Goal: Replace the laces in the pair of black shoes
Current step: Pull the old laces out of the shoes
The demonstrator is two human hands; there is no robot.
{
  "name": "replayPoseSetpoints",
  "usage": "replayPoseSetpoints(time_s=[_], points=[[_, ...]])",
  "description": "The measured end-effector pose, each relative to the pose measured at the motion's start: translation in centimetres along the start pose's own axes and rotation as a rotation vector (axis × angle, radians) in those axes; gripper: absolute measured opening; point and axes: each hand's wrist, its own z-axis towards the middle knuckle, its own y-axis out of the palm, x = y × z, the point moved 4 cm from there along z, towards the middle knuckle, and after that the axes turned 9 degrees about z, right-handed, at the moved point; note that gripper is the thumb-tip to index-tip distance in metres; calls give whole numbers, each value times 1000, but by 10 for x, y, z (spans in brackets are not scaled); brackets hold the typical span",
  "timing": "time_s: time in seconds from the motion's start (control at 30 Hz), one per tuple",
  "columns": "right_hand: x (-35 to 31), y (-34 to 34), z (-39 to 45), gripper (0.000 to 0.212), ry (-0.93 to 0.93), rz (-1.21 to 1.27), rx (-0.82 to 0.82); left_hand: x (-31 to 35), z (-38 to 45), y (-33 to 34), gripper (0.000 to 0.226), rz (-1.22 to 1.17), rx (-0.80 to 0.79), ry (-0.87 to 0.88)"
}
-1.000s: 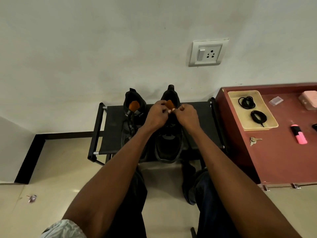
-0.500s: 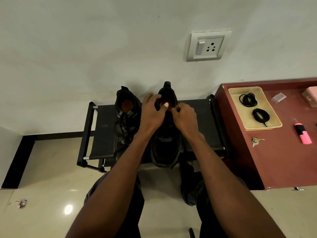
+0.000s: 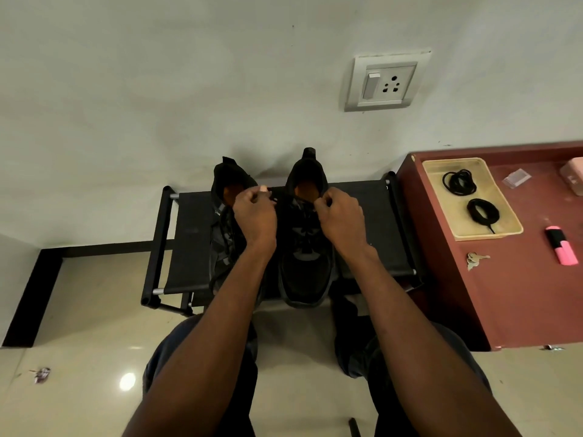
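Observation:
Two black shoes with orange insoles stand side by side on a low black rack (image 3: 189,234), toes toward me. My left hand (image 3: 255,212) pinches one end of the right shoe's (image 3: 306,266) black lace (image 3: 291,199), and my right hand (image 3: 342,216) pinches the other end. The lace runs taut between my hands above the shoe's tongue. The left shoe (image 3: 225,216) is partly hidden behind my left forearm; its lace hangs loose. Two coiled black laces (image 3: 459,182) (image 3: 482,211) lie in a beige tray (image 3: 504,228) at the right.
The tray sits on a red-brown cabinet (image 3: 520,294) right of the rack, with keys (image 3: 474,259), a pink highlighter (image 3: 563,250), a clear packet (image 3: 515,177) and a pink box (image 3: 572,175). A wall socket (image 3: 386,80) is above. My knees are below the rack on the tiled floor.
My hands, close together over the right shoe's collar before, have drawn apart sideways, pulling the lace ends out to left and right.

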Motion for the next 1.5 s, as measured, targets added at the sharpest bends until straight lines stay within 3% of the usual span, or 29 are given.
replayPoseSetpoints(time_s=[0.07, 0.13, 0.23, 0.3, 0.43, 0.5, 0.6, 0.7, 0.73, 0.8, 0.9, 0.97, 1.03, 1.2, 1.4, 1.5], points=[[-1, 0, -2, 23, -8, -3, 1, 15, -8, 4, 22, 293, -19, 339], [-2, 1, -2, 22, -17, -16, -7, 23, -12, 18, 34, 507, -175, 640], [-2, 0, -2, 23, -30, -29, -15, 11, -17, 39, 29, 925, -409, 867], [-3, -1, -2, 23, -32, -36, -14, 2, -16, 43, 26, 937, -476, 826], [-4, -2, -2, 23, -11, -50, -9, 9, -15, 36, 15, 578, -384, 730], [-4, -3, -2, 22, -5, -45, -7, 25, -11, 21, 13, 344, -200, 604], [-3, -3, -1, 22, -11, -30, -9, 42, 10, -18, 15, -6, 215, 465], [-4, -2, -2, 24, -22, -32, -15, 35, 21, -36, 15, -80, 352, 329], [-4, -3, -3, 24, -23, -34, -15, 34, 19, -34, 13, 29, 335, 351], [-5, -2, -4, 24, -24, -38, -11, 36, 10, -21, 29, 313, 238, 568], [-8, -2, -5, 22, -29, -59, -15, 27, -5, 20, 37, 704, -181, 883], [-8, -3, -4, 21, -32, -75, -19, 13, -14, 38, 28, 875, -410, 928], [-8, -3, -4, 21, -31, -82, -19, 3, -16, 44, 24, 945, -457, 926], [-6, -2, -5, 21, -18, -75, -14, 13, -14, 36, 12, 702, -360, 919], [-6, -2, -6, 20, -24, -46, -8, 53, 1, -19, 13, 84, 269, 666], [-6, -2, -7, 21, -22, -32, -10, 47, 13, -35, 14, -74, 466, 475]])
